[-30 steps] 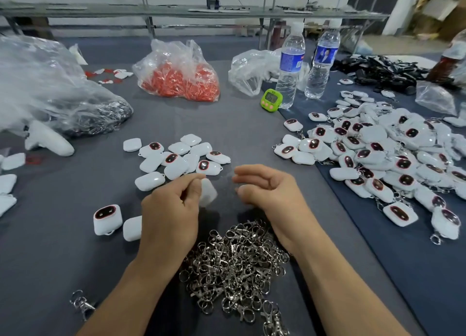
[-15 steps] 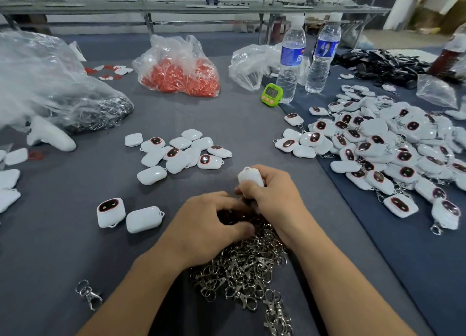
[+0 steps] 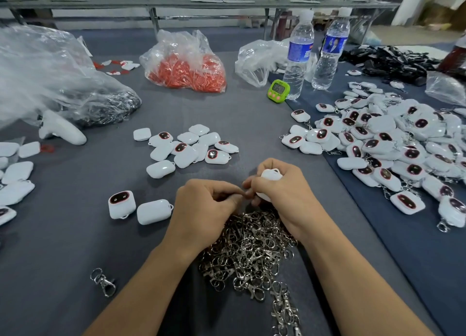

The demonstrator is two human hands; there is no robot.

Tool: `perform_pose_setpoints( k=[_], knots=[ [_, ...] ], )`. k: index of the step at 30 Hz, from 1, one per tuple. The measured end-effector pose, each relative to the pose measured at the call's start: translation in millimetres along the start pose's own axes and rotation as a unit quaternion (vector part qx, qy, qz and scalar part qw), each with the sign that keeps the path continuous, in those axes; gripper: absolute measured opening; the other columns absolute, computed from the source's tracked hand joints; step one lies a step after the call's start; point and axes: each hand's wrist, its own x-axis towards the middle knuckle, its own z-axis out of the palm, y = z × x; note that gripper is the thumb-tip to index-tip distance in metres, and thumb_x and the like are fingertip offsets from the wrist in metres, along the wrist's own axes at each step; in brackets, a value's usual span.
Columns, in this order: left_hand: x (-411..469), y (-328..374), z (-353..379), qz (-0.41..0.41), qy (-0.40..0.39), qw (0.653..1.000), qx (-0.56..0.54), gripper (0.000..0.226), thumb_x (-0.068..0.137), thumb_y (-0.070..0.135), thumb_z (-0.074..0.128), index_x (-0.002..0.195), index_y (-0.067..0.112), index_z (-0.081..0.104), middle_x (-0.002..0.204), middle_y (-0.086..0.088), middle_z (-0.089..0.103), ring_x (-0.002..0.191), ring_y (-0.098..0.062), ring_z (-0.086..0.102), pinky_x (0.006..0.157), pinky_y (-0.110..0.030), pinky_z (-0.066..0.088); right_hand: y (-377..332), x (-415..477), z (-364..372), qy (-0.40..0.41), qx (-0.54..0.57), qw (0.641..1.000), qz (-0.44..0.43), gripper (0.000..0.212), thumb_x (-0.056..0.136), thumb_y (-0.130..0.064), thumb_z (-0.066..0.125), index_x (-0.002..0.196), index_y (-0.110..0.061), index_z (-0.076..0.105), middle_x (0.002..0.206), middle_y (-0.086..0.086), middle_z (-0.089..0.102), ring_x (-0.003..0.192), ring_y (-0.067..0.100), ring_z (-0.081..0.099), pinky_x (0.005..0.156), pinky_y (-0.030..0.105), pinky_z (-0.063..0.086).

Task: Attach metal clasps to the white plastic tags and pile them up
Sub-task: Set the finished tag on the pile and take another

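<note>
The right hand (image 3: 280,192) clamped a small white rounded plastic tag (image 3: 271,175) just above the heap of silver metal clasps (image 3: 249,247), the left hand (image 3: 204,209) pinching at its edge on something hidden, so a fumbled clasp could drop into that tangle.

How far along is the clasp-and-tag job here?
Done: a large pile of clasped white plastic tags on the right. In hand: the right hand grips one white tag while the left hand pinches what looks like a clasp against it. Left: a cluster of bare white tags and the heap of silver metal clasps.
</note>
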Motion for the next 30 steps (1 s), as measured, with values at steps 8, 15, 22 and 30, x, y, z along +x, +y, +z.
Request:
perform_pose_setpoints(
  k=[8, 15, 22, 30],
  knots=[
    [5, 0, 3, 0.021, -0.097, 0.992, 0.083, 0.015, 0.073, 0.037, 0.084, 0.084, 0.044, 0.079, 0.084, 0.022, 0.072, 0.079, 0.001, 0.065, 0.075, -0.025, 0.049, -1, 0, 0, 0.007, -0.004, 1.000, 0.003, 0.023, 0.082, 0.014, 0.055, 0.079, -0.008, 0.060, 0.074, 0.014, 0.070, 0.053, 0.017, 0.060, 0.046, 0.024, 0.046],
    [6, -8, 3, -0.044, 0.063, 0.996, -0.047, 0.020, 0.078, 0.017, 0.085, 0.077, 0.036, 0.081, 0.067, 0.018, 0.074, 0.062, 0.001, 0.070, 0.059, -0.011, 0.052, 0, 0, -2, -0.011, -0.056, 0.998, -0.017, 0.020, 0.079, 0.006, 0.062, 0.077, -0.011, 0.073, 0.075, 0.013, 0.074, 0.061, 0.019, 0.063, 0.053, 0.028, 0.048],
    [15, -13, -3, -0.149, 0.133, 0.932, -0.302, 0.023, 0.082, -0.002, 0.078, 0.089, 0.020, 0.078, 0.077, -0.002, 0.078, 0.065, -0.010, 0.072, 0.059, -0.017, 0.055, -1, -5, 5, -0.017, -0.173, 0.984, -0.042, 0.014, 0.070, -0.030, 0.079, 0.084, -0.029, 0.081, 0.060, -0.001, 0.069, 0.051, 0.007, 0.060, 0.054, 0.023, 0.047],
    [14, -11, 4, -0.102, 0.119, 0.941, -0.301, 0.030, 0.083, -0.005, 0.075, 0.091, 0.024, 0.078, 0.082, -0.002, 0.079, 0.076, -0.014, 0.075, 0.068, -0.022, 0.058, 0, -16, 20, 0.008, -0.282, 0.957, -0.074, 0.019, 0.069, -0.032, 0.085, 0.082, -0.043, 0.077, 0.061, -0.016, 0.070, 0.056, 0.001, 0.064, 0.051, 0.015, 0.045]
  ],
)
